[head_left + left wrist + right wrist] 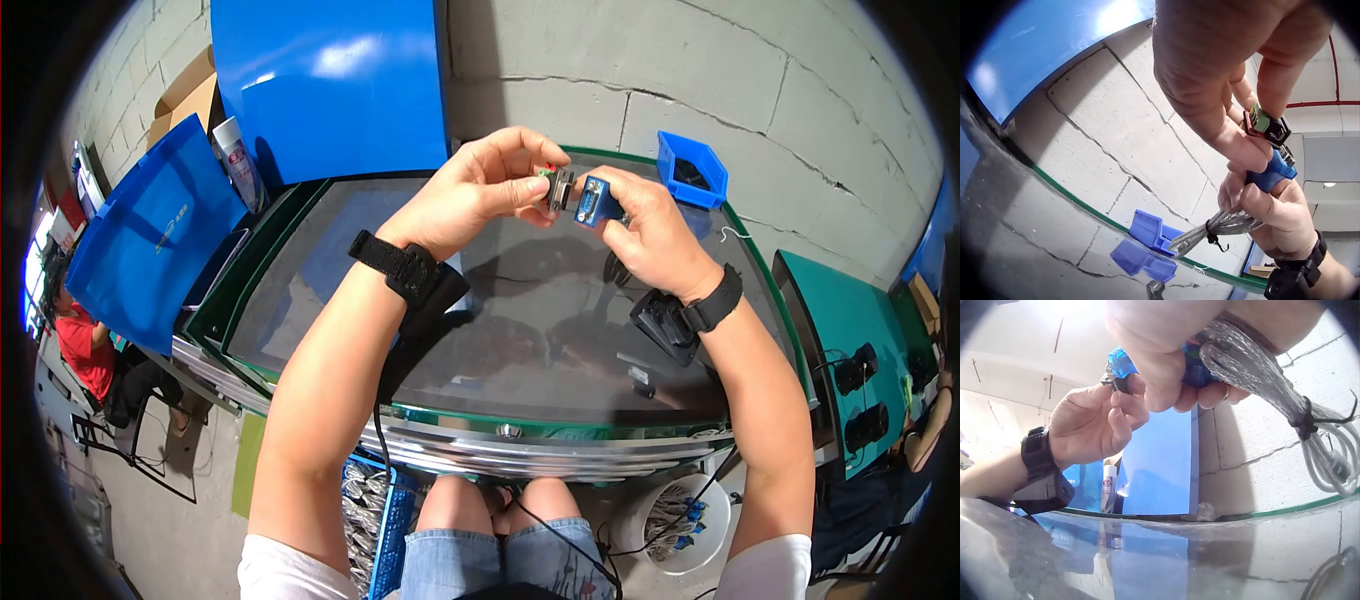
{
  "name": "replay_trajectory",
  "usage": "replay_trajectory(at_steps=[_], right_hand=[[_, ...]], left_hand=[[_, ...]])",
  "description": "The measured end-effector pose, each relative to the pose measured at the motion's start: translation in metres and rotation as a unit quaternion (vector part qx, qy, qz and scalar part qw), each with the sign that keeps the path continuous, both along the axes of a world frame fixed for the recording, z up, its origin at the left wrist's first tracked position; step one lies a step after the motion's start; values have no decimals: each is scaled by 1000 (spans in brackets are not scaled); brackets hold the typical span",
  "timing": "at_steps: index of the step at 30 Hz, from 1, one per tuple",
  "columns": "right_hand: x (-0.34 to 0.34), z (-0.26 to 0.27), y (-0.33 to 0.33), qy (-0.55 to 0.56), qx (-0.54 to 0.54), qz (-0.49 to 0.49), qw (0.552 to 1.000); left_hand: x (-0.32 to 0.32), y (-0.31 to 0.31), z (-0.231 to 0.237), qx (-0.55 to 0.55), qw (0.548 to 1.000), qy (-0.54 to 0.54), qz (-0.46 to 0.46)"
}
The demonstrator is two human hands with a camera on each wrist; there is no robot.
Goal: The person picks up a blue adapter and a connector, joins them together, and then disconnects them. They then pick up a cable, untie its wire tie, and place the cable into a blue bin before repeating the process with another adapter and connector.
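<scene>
Above the dark table, my left hand (480, 190) pinches a small black connector adapter (1277, 132) with a green terminal block (1261, 117), between thumb and fingers. Facing it from the right, my right hand (655, 228) grips the blue plug (592, 202) of a serial cable. In the head view the plug's metal face with its pin socket shows, close beside the adapter. The cable's clear grey coil (1222, 226), bound with a black twist tie (1305, 419), hangs from the right hand in both wrist views. Fingers hide part of the adapter and plug.
The glass-topped table (540, 340) has a green edge. A blue bin (692, 195) stands at its back right, a spray can (238, 160) at the left by blue panels. Below are a white bucket (715, 545) and a blue basket (398, 520), both with cables. A person in red sits far left.
</scene>
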State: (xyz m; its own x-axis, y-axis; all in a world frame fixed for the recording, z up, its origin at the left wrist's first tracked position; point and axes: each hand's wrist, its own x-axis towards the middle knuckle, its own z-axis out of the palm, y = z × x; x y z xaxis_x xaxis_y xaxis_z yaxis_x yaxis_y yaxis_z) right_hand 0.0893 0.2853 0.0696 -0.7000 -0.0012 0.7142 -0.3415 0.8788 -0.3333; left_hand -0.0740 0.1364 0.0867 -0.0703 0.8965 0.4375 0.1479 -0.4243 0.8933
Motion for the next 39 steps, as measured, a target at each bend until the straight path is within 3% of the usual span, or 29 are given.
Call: replay_trajectory(at_steps=[5, 19, 26, 39], right_hand=[[3, 3, -3, -44, -23, -14, 999], [0, 4, -2, 36, 58, -19, 997], [-1, 1, 0, 13, 28, -23, 999], [3, 2, -4, -24, 97, -128, 987]], left_hand=[[0, 1, -2, 1, 1000, 17, -3], [3, 1, 0, 12, 999, 38, 12], [6, 0, 1, 36, 998, 41, 36], [6, 4, -3, 29, 992, 79, 92]])
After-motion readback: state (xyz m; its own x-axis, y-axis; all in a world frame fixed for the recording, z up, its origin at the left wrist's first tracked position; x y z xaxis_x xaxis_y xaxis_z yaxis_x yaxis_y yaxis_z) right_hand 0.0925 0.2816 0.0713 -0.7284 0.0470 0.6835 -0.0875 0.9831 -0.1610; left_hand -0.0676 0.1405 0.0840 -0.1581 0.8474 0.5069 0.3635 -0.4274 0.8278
